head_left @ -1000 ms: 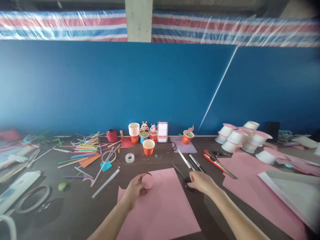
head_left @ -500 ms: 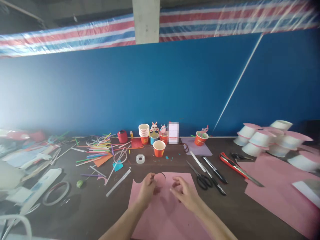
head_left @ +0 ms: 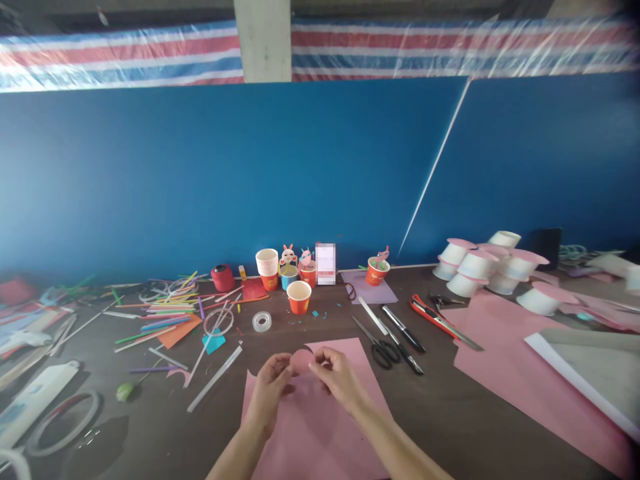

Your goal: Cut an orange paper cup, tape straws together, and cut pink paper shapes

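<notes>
Since a second ago our right hand has left the black scissors, which now lie free on the dark table just right of the pink sheet, and it has come across to meet our left hand at the small pink paper disc. We hold that disc between both hands above the far edge of the pink sheet: the left fingers are curled closed on its left rim, the right thumb and forefinger pinch its right rim. Both forearms reach in from the bottom of the view over the sheet

Beyond the disc we see an orange paper cup standing upright, with a roll of clear tape lying near it to the left. Further back, against the blue wall, stands a stack of white cups beside small decorated cups. To the left we see a scatter of coloured straws. To the right of the scissors lie two black pens and a red utility knife, then a second large pink sheet, and behind it a cluster of upturned white cups with pink discs
</notes>
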`<state>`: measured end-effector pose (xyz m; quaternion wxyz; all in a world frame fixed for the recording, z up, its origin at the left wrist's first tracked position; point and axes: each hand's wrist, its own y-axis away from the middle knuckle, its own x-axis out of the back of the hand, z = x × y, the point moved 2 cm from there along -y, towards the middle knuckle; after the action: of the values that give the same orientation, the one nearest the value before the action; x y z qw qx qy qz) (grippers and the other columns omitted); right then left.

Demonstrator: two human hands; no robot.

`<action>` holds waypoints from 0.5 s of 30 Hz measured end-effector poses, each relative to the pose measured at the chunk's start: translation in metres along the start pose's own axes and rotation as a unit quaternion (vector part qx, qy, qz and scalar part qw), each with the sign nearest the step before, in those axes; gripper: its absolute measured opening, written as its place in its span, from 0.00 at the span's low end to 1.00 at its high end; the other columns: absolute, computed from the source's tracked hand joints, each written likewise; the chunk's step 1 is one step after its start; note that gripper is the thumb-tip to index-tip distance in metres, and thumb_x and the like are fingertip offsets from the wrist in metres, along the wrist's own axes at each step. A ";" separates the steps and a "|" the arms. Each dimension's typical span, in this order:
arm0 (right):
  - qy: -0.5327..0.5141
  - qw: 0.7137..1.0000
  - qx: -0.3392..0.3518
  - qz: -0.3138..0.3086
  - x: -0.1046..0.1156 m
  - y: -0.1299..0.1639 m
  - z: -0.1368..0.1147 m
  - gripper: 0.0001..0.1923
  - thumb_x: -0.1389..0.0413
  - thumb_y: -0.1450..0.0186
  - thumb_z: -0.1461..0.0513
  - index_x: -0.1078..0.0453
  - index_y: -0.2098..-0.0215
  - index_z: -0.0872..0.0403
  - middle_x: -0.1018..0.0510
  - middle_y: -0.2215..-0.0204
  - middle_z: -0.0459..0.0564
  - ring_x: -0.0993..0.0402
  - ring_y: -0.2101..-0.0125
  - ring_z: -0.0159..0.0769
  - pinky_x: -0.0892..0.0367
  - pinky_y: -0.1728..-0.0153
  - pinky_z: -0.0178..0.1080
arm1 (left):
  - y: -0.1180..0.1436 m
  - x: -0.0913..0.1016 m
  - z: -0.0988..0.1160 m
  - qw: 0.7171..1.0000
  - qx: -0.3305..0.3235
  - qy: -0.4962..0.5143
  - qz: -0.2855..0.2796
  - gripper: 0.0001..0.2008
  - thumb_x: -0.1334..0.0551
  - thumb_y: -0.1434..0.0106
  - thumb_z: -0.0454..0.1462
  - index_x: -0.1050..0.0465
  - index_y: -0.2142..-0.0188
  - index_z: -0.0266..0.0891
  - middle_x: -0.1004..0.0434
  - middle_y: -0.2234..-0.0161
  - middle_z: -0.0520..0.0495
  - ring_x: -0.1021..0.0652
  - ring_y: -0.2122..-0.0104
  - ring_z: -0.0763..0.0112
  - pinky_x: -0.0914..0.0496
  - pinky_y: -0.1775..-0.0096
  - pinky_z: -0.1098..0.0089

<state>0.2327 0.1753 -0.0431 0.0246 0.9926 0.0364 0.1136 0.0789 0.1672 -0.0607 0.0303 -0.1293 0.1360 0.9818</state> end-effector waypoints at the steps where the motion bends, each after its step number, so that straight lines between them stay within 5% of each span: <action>1: 0.038 0.998 0.039 0.026 0.006 0.002 -0.002 0.08 0.50 0.43 0.58 0.38 0.74 0.56 0.34 0.80 0.44 0.39 0.82 0.27 0.41 0.81 0.30 | 0.001 0.004 0.000 1.000 -0.006 -0.027 0.009 0.14 0.40 0.48 0.40 0.37 0.62 0.40 0.29 0.63 0.45 0.28 0.65 0.69 0.34 0.69 0.73; 3: 0.134 0.982 0.128 0.042 0.018 0.009 -0.004 0.06 0.53 0.41 0.63 0.35 0.71 0.55 0.32 0.73 0.48 0.36 0.75 0.30 0.38 0.73 0.32 | 0.003 0.013 -0.001 0.996 -0.021 -0.087 0.025 0.15 0.42 0.47 0.41 0.38 0.59 0.40 0.29 0.59 0.43 0.27 0.64 0.67 0.34 0.69 0.72; 6: 0.254 0.944 0.212 -0.018 0.031 0.021 0.001 0.15 0.57 0.43 0.72 0.33 0.66 0.53 0.33 0.64 0.50 0.34 0.65 0.33 0.38 0.63 0.35 | 0.007 0.026 -0.004 0.977 -0.052 -0.204 0.018 0.12 0.43 0.46 0.42 0.34 0.63 0.38 0.28 0.62 0.42 0.27 0.64 0.65 0.33 0.68 0.70; 10: 0.313 0.926 0.214 -0.006 0.045 0.033 0.010 0.23 0.59 0.51 0.77 0.34 0.63 0.53 0.34 0.62 0.50 0.36 0.60 0.35 0.40 0.59 0.38 | 0.018 0.029 -0.006 0.938 -0.116 -0.325 -0.025 0.11 0.45 0.44 0.41 0.30 0.64 0.39 0.27 0.63 0.42 0.27 0.63 0.63 0.33 0.63 0.67; 15: 0.321 0.927 0.193 0.022 0.042 0.050 0.003 0.17 0.58 0.46 0.76 0.36 0.65 0.54 0.33 0.68 0.50 0.36 0.65 0.36 0.40 0.62 0.38 | 0.033 0.024 -0.013 0.864 -0.225 -0.434 -0.122 0.12 0.47 0.42 0.38 0.29 0.61 0.45 0.29 0.57 0.43 0.30 0.55 0.62 0.35 0.54 0.64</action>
<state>0.2771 0.1289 -0.0339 -0.1833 0.8893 0.0416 0.4169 0.0562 0.1321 -0.0704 0.1764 0.2913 -0.1325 0.9308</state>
